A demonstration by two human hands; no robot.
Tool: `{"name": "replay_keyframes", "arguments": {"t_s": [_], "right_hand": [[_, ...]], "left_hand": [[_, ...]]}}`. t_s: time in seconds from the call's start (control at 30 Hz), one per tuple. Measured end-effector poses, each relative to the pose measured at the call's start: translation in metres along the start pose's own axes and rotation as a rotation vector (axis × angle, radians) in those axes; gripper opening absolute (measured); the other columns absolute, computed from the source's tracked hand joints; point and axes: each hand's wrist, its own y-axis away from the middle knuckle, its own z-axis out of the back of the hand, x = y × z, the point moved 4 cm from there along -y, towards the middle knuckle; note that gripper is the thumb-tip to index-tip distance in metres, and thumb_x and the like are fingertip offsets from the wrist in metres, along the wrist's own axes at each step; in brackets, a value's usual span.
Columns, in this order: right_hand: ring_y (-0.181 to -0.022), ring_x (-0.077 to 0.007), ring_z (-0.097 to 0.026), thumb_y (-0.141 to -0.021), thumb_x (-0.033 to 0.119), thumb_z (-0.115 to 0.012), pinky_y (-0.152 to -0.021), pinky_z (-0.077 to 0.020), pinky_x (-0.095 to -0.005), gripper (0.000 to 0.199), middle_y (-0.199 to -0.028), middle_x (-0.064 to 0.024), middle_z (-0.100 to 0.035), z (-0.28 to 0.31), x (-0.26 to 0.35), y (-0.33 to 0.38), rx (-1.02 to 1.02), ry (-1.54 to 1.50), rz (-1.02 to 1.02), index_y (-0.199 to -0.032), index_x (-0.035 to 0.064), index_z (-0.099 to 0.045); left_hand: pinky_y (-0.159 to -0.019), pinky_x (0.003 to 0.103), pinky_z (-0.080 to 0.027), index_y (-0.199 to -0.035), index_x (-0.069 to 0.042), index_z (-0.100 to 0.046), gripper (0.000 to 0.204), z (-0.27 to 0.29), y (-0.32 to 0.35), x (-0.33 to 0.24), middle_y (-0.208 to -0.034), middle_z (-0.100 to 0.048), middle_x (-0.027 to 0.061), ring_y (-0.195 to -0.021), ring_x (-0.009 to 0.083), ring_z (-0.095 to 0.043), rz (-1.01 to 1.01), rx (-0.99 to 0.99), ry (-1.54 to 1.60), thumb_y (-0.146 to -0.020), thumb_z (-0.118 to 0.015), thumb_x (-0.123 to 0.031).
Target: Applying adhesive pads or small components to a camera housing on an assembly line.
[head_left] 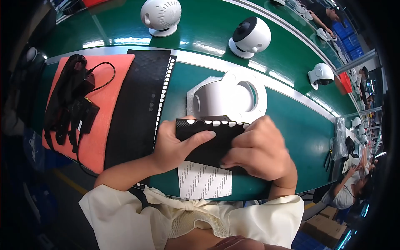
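Note:
My left hand [174, 146] is wrapped round a folded black sheet [208, 143] that carries a row of white round stickers along its upper edge. The thumb lies across the sheet's face. At the sheet's right end my right hand [262, 150] is closed, its fingers bent against the sheet; whether a sticker is between them is hidden. Just beyond both hands rests a white plastic housing [218, 100] with a ring-shaped part, on a pale foam piece [192, 96]. Below the hands a white printed backing sheet [204, 183] lies at the bench's near edge.
At left, a larger black sheet [133, 104] with white dots adjoins a pink foam pad [112, 87] bearing black adapters and cables [81, 104]. White ball-shaped cameras [250, 37] stand on the green line beyond a pale rail. Tools [329, 160] lie at right; other people work farther off.

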Motion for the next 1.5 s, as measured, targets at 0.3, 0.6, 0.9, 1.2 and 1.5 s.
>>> {"name": "replay_keyframes", "arguments": {"t_s": [0.3, 0.6, 0.9, 1.2, 1.5], "right_hand": [[-0.073, -0.0040, -0.051, -0.079, -0.002, -0.054, -0.058, -0.0356, -0.0160, 0.022, -0.079, -0.0008, -0.055, 0.010, -0.086, -0.012, -0.222, -0.506, -0.579, -0.101, -0.0008, -0.048], [-0.077, -0.0070, -0.054, -0.080, -0.004, -0.053, -0.066, -0.0422, -0.0194, 0.022, -0.081, -0.0037, -0.056, 0.002, -0.092, -0.011, -0.151, -0.551, -0.648, -0.101, -0.0014, -0.048], [-0.076, -0.0145, -0.057, -0.068, -0.005, -0.060, -0.061, -0.0383, -0.0236, 0.027, -0.077, -0.0030, -0.061, 0.007, -0.063, -0.020, -0.049, 0.192, -0.312, -0.093, 0.0031, -0.056], [-0.087, -0.0222, -0.059, -0.082, 0.003, -0.048, -0.081, -0.0422, -0.0319, 0.029, -0.094, -0.0108, -0.064, -0.006, -0.074, 0.014, -0.342, -0.281, -0.419, -0.111, 0.0000, -0.052], [-0.109, -0.0243, -0.049, -0.087, 0.004, -0.044, -0.088, -0.0411, -0.0329, 0.020, -0.115, -0.0208, -0.050, -0.001, -0.062, 0.015, -0.374, -0.857, -0.327, -0.104, -0.0051, -0.044]], "left_hand": [[-0.052, 0.021, -0.045, -0.078, 0.001, -0.053, 0.017, -0.007, 0.003, 0.002, -0.067, -0.061, 0.0101, -0.056, 0.0120, -0.058, -0.342, 0.199, -0.261, -0.069, -0.067, 0.004], [-0.048, 0.021, -0.044, -0.076, -0.001, -0.058, 0.013, -0.008, -0.001, 0.004, -0.063, -0.061, 0.0056, -0.053, 0.0102, -0.060, -0.324, 0.105, -0.194, -0.069, -0.070, -0.001], [-0.048, 0.021, -0.044, -0.077, -0.001, -0.058, 0.013, -0.007, -0.001, 0.008, -0.064, -0.062, 0.0059, -0.054, 0.0101, -0.060, -0.313, 0.121, -0.171, -0.070, -0.069, -0.002], [-0.050, 0.025, -0.045, -0.077, -0.001, -0.058, 0.016, -0.009, -0.002, 0.004, -0.066, -0.062, 0.0083, -0.055, 0.0177, -0.060, -0.446, 0.157, -0.201, -0.066, -0.070, 0.001], [-0.100, 0.045, -0.019, -0.070, -0.012, -0.054, 0.018, -0.014, 0.003, -0.011, -0.113, -0.058, 0.0035, -0.115, 0.0299, -0.044, -0.770, 0.313, -0.799, -0.075, -0.058, -0.029]]}}
